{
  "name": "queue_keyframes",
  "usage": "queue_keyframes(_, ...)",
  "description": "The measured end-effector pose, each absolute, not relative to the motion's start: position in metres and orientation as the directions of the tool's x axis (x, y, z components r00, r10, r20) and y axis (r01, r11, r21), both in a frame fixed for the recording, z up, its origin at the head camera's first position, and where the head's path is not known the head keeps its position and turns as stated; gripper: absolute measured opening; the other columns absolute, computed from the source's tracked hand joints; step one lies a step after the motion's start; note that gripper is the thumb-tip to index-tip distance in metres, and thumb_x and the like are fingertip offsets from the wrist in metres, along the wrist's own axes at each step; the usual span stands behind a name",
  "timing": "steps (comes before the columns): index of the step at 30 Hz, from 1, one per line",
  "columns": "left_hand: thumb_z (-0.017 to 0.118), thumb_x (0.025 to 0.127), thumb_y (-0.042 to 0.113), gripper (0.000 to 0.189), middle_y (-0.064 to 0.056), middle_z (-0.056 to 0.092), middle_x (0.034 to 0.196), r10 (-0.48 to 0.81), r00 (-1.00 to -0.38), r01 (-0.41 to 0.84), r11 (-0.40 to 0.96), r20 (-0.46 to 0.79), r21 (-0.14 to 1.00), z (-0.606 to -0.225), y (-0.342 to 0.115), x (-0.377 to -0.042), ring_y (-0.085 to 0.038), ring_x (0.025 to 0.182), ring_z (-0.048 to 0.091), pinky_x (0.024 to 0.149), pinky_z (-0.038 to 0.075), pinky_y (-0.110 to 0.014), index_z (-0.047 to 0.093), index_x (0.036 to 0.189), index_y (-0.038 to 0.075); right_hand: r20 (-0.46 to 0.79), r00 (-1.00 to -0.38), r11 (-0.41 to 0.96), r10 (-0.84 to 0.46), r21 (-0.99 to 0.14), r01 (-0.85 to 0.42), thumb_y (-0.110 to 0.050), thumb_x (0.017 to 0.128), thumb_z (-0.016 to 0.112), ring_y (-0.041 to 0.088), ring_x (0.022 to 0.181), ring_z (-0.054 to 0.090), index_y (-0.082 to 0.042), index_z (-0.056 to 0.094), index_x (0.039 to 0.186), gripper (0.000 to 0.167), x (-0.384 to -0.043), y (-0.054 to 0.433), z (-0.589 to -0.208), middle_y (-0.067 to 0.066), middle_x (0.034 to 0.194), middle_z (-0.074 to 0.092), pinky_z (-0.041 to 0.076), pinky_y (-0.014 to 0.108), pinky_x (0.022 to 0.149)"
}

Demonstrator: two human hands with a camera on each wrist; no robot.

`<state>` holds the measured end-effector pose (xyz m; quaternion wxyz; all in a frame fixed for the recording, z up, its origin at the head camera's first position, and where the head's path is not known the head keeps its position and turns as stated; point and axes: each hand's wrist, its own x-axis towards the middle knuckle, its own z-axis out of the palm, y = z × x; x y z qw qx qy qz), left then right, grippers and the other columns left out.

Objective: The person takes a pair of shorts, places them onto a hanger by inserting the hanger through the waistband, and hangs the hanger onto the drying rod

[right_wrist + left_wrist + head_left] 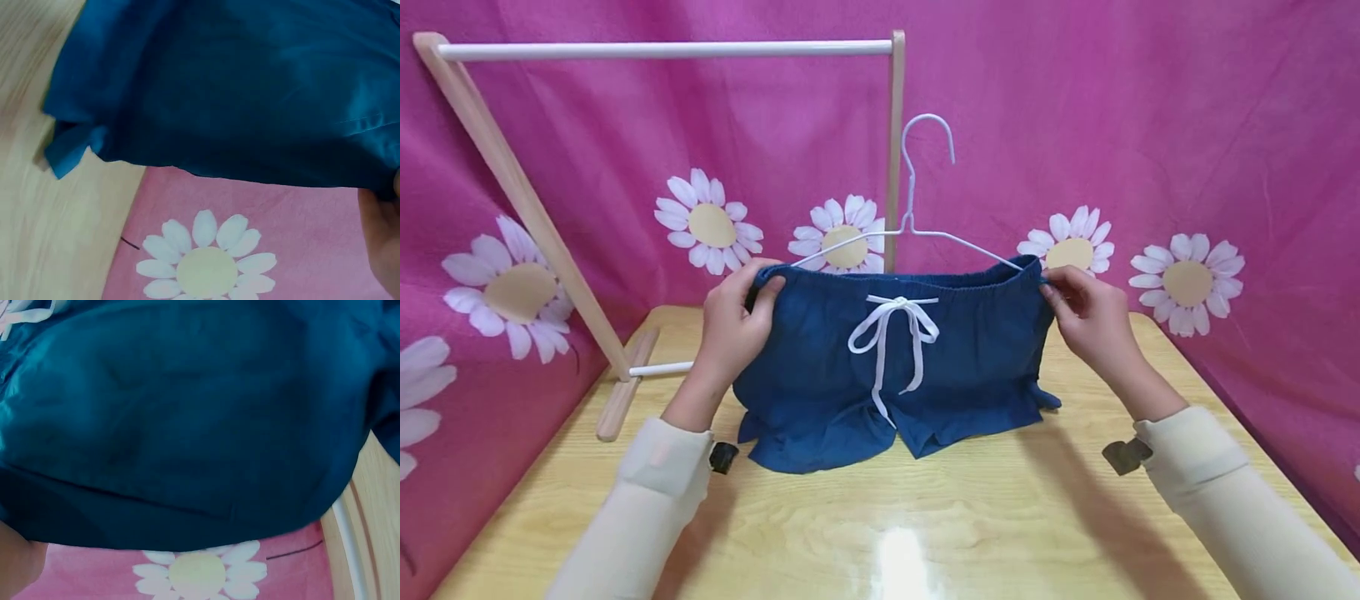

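Note:
Dark blue shorts [827, 358] with a white drawstring bow [898, 304] are stretched out between the two hands. My left hand [737, 317] pinches the left end of the elastic waistband, thumb in front. At the other end of the waistband, my right hand [1090, 312] pinches the corner. A white hanger [912, 187] stands up out of the waist opening, its hook at the top and its lower part hidden inside the shorts. The left wrist view is mostly filled by the shorts' fabric [187, 425]; in the right wrist view, fingers [378, 231] grip the waistband edge.
A wooden rack [520, 175] with a white top bar [662, 52] stands at the back left, its foot [628, 392] on the wooden table [820, 533]. Pink cloth [1075, 100] with daisies hangs around the table.

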<state>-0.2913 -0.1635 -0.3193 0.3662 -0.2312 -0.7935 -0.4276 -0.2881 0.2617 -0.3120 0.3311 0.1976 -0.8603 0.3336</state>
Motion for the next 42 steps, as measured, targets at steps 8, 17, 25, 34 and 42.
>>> queue_keyframes(8,0.067,0.096,0.005,0.020,-0.019,0.072,0.103,0.093,-0.606,0.695,0.544,0.790,0.470,-0.322,-0.174,-0.293,-0.031,0.094,0.065,0.083,0.052,-0.045,0.071,0.114,-0.002,0.762,-0.641,0.692,-0.089,-0.415,-0.590,0.003,0.093,0.069,-0.007,0.070,0.051,0.003,0.073,0.105,0.012,-0.296,0.259,-0.312,0.017,0.090,0.073,0.043,0.003,0.069)
queue_keyframes(17,0.065,0.095,0.009,0.023,-0.018,0.073,0.103,0.119,-0.634,0.688,0.538,0.764,0.487,-0.318,-0.177,-0.294,-0.031,0.094,0.067,0.085,0.054,-0.043,0.069,0.113,-0.004,0.768,-0.635,0.675,-0.077,-0.429,-0.600,0.003,0.094,0.067,-0.008,0.074,0.053,0.003,0.073,0.109,0.016,-0.299,0.257,-0.310,0.018,0.096,0.073,0.044,0.003,0.073)
queue_keyframes(25,0.063,0.095,0.009,0.022,-0.015,0.073,0.101,0.147,-0.675,0.675,0.520,0.723,0.524,-0.321,-0.181,-0.290,-0.027,0.092,0.066,0.084,0.052,-0.034,0.067,0.115,-0.001,0.776,-0.625,0.671,-0.083,-0.420,-0.610,0.004,0.093,0.068,-0.006,0.072,0.051,0.003,0.073,0.108,0.015,-0.297,0.254,-0.310,0.016,0.093,0.072,0.043,0.004,0.068)
queue_keyframes(34,0.066,0.099,0.013,0.019,-0.017,0.075,0.101,0.147,-0.701,0.644,0.550,0.697,0.532,-0.318,-0.177,-0.287,-0.031,0.096,0.069,0.090,0.054,-0.050,0.070,0.112,0.000,0.771,-0.632,0.667,-0.073,-0.433,-0.606,0.004,0.093,0.067,-0.008,0.075,0.053,0.003,0.073,0.107,0.015,-0.295,0.254,-0.311,0.017,0.095,0.072,0.044,0.003,0.071)
queue_keyframes(42,0.071,0.096,0.015,0.020,-0.016,0.076,0.096,0.011,-0.629,0.633,0.587,0.777,0.504,-0.316,-0.175,-0.289,-0.030,0.088,0.070,0.079,0.052,-0.033,0.074,0.108,0.000,0.738,-0.662,0.660,-0.131,-0.433,-0.614,0.004,0.093,0.069,-0.011,0.079,0.056,0.003,0.072,0.110,0.018,-0.294,0.253,-0.313,0.017,0.099,0.073,0.046,0.003,0.075)
